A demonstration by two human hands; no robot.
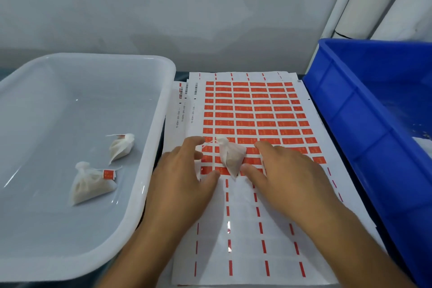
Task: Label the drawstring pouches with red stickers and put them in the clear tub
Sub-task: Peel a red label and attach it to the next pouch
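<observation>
A small white drawstring pouch lies on the sheet of red stickers in the middle. My left hand rests just to its left with fingers spread, and my right hand sits just to its right, fingers straight. Neither hand grips the pouch. The clear tub stands on the left. Inside it lie two pouches, the near pouch with a red sticker on its string and the far pouch with a red tag near its knot.
A blue crate stands at the right, close against the sticker sheets. The lower part of the top sheet has its stickers peeled off. More sheets lie stacked beneath. A grey wall runs behind.
</observation>
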